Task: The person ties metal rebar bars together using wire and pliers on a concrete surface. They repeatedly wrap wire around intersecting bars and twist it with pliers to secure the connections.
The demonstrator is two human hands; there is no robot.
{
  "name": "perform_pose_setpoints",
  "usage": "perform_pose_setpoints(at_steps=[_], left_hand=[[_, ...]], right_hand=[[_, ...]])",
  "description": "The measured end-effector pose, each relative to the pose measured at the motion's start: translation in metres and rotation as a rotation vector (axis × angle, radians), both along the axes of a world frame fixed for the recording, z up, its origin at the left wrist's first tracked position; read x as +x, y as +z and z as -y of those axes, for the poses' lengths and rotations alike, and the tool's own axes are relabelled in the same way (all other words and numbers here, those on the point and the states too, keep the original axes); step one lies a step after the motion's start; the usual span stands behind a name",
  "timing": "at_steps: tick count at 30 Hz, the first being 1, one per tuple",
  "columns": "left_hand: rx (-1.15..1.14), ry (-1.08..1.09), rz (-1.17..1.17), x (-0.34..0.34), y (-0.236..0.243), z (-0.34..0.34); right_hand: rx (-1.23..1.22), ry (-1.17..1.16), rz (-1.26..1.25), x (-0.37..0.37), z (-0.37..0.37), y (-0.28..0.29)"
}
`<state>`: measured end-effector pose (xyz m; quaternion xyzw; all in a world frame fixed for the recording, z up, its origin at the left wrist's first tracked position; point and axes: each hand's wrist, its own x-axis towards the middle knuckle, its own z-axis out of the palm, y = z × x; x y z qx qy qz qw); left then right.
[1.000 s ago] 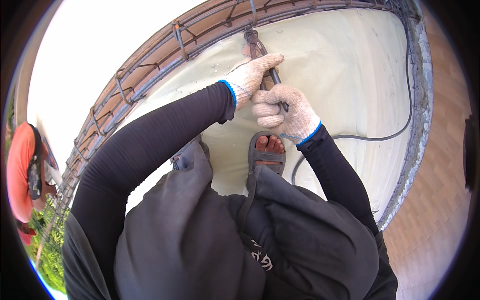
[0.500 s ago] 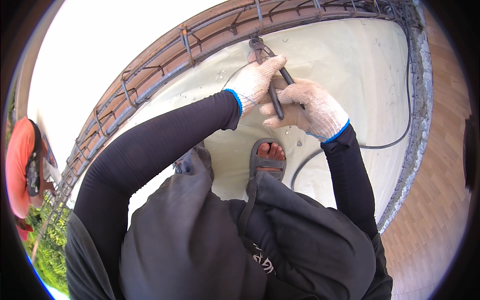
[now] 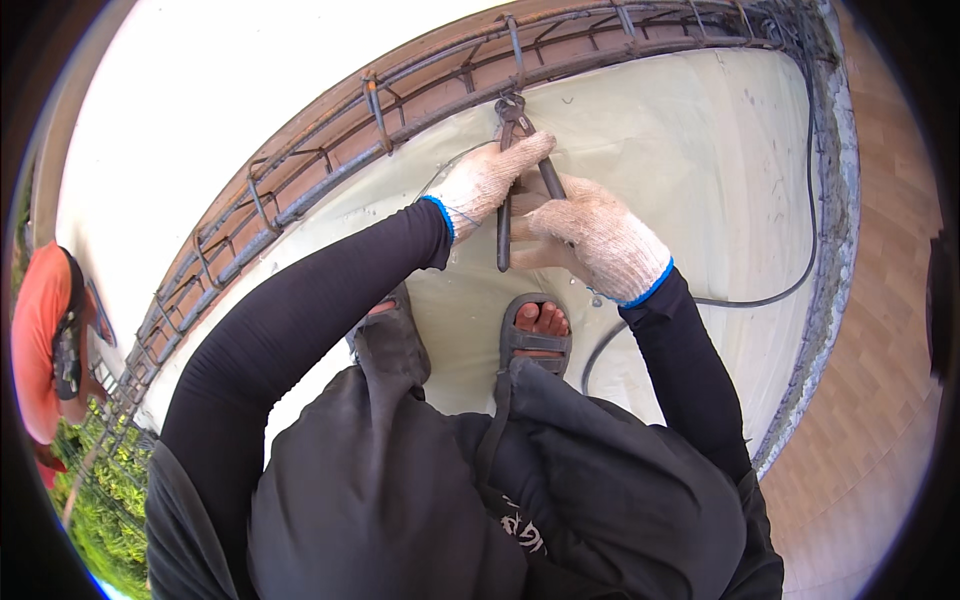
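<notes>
Dark metal pincers (image 3: 529, 150) point away from me, with their jaws at the lower bar of a long rebar cage (image 3: 450, 104). My left hand (image 3: 484, 187), in a white knit glove with a blue cuff, is closed around them just below the jaws, its thumb across the handles. A thin wire (image 3: 450, 163) curves out beside this hand; where it ends is hidden. My right hand (image 3: 600, 238), gloved the same way, grips the handles lower down. One handle end sticks out below its fingers, and the other disappears beneath the palm.
Pale plastic sheeting (image 3: 690, 150) lies under my sandalled feet. A black cable (image 3: 765, 300) loops across it at right. Beyond a rough concrete edge (image 3: 838, 220) is a wood-patterned floor (image 3: 890, 330). Another person in an orange shirt (image 3: 38, 330) is at far left, above green plants.
Both hands and the pincers have shifted slightly left and nearer in the picture. The handles look a little more spread, and the view has moved slightly.
</notes>
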<state>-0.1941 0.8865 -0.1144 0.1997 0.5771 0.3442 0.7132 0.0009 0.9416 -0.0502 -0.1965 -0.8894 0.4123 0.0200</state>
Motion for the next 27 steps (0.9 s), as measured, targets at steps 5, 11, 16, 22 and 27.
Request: perform_pose_setpoints(at_steps=[5,11,16,22,27], left_hand=[[-0.102,0.053,0.08,0.0,0.004,-0.001],[0.075,0.412,-0.472,0.008,0.029,0.023],[0.357,0.143,-0.148,-0.01,0.043,0.038],[0.522,-0.089,-0.423,-0.007,0.043,0.045],[0.775,-0.223,-0.57,-0.021,0.053,0.028]], right_hand=[[-0.58,-0.267,-0.038,-0.015,0.006,0.002],[-0.492,-0.187,0.154,-0.009,0.003,0.013],[-1.163,-0.582,0.168,-0.009,-0.003,0.018],[-0.412,-0.155,-0.122,-0.005,-0.012,0.001],[-1.055,-0.602,0.262,-0.038,-0.005,0.018]])
